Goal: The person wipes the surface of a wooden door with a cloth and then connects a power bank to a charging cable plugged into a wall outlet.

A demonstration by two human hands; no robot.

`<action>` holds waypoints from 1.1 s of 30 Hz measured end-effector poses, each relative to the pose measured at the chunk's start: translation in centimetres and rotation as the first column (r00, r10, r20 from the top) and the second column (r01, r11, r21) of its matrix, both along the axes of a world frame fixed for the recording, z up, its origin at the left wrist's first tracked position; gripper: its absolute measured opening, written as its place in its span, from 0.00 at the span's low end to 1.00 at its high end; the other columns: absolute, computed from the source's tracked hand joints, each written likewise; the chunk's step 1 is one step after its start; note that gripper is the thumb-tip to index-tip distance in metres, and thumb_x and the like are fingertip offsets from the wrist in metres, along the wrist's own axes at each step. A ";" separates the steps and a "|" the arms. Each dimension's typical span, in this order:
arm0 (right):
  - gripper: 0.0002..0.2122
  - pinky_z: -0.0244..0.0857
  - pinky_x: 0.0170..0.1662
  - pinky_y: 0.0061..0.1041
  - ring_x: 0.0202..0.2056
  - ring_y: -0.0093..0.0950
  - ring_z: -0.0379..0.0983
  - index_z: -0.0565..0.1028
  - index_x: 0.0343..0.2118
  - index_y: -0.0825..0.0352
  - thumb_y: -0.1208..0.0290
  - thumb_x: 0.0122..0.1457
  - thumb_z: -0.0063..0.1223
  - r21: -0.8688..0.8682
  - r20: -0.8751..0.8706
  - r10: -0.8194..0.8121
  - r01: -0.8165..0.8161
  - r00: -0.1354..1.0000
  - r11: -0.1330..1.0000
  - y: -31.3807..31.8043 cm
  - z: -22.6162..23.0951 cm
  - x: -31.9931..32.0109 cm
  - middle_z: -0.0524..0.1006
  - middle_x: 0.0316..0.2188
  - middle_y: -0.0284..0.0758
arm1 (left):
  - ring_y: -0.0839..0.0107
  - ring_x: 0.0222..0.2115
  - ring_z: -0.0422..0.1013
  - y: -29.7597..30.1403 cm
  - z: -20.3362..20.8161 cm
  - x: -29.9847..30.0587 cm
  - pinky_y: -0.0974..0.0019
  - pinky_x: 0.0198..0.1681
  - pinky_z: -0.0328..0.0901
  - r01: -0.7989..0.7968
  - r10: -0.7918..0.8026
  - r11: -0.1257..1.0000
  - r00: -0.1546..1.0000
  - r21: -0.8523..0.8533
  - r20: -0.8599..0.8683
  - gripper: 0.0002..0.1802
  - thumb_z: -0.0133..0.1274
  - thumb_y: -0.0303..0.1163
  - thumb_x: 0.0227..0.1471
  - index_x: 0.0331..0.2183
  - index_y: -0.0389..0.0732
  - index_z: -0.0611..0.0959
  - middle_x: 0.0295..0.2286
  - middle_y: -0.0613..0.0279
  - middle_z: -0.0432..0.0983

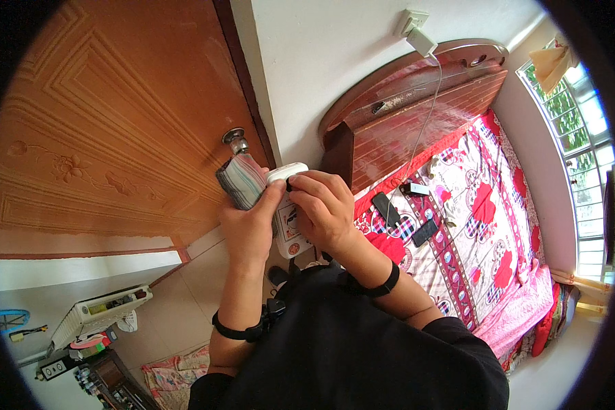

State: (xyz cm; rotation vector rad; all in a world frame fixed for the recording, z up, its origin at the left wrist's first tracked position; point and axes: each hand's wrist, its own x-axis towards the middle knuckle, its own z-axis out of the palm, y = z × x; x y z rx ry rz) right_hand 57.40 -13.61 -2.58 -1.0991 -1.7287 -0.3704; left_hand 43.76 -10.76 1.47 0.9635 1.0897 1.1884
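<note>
White case (292, 236): clasped in grip of left hand (247, 227), striped cloth (240, 181) alongside. Black part (289, 184): touched by right hand (326, 210); pinch cannot be told. Case best kept braced.

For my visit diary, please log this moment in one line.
left hand: holds white container | right hand: fingers at its upper part | striped cloth: beside

To your left stood a carved wooden door (130, 102) beside a white wall (307, 75). On your right, daylight came through a barred window (572, 140) near a patterned bed (488, 225) with a glossy reddish-brown headboard (417, 126). Pale floor tiles (198, 297) lay below you.
</note>
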 end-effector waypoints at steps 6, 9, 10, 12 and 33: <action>0.16 0.69 0.40 0.32 0.41 0.34 0.74 0.73 0.36 0.64 0.76 0.40 0.57 -0.016 0.003 -0.005 0.005 1.000 1.000 0.0 0.5 -0.1 0.76 0.41 0.34 | 0.72 0.39 0.75 0.1 -0.4 0.0 0.70 0.45 0.69 0.001 -0.001 1.000 1.000 0.023 0.019 0.18 0.63 0.24 0.50 0.43 0.30 0.80 0.39 0.57 0.78; 0.16 0.69 0.40 0.32 0.41 0.34 0.74 0.73 0.36 0.64 0.76 0.40 0.57 -0.013 0.004 -0.005 0.005 1.000 1.000 0.0 0.4 0.1 0.76 0.40 0.34 | 0.72 0.39 0.75 0.1 -0.4 0.0 0.70 0.45 0.69 0.017 -0.017 1.000 0.999 0.021 0.032 0.18 0.63 0.23 0.50 0.44 0.29 0.79 0.40 0.57 0.78; 0.16 0.69 0.40 0.32 0.41 0.34 0.74 0.73 0.36 0.64 0.76 0.39 0.57 -0.009 0.003 -0.006 0.006 1.000 1.000 0.0 0.4 0.1 0.76 0.40 0.34 | 0.72 0.39 0.74 0.0 -0.3 0.1 0.70 0.45 0.69 0.013 -0.013 1.000 0.999 0.016 0.029 0.18 0.63 0.24 0.50 0.44 0.29 0.79 0.40 0.57 0.78; 0.17 0.69 0.40 0.33 0.39 0.36 0.75 0.73 0.36 0.66 0.80 0.39 0.57 -0.013 -0.016 0.012 -0.012 1.000 1.000 -0.2 0.6 0.0 0.77 0.39 0.36 | 0.72 0.39 0.74 0.0 -0.1 0.1 0.70 0.45 0.68 0.006 -0.007 1.000 1.000 0.012 0.024 0.18 0.63 0.24 0.49 0.44 0.29 0.79 0.40 0.57 0.78; 0.15 0.69 0.39 0.31 0.40 0.34 0.75 0.73 0.37 0.64 0.73 0.42 0.57 0.014 -0.024 0.056 -0.056 0.998 0.998 -1.1 0.1 0.2 0.77 0.41 0.35 | 0.72 0.41 0.72 -0.4 0.4 0.5 0.69 0.47 0.66 -0.056 0.052 0.996 0.996 0.066 0.069 0.24 0.64 0.30 0.50 0.46 0.29 0.77 0.42 0.58 0.75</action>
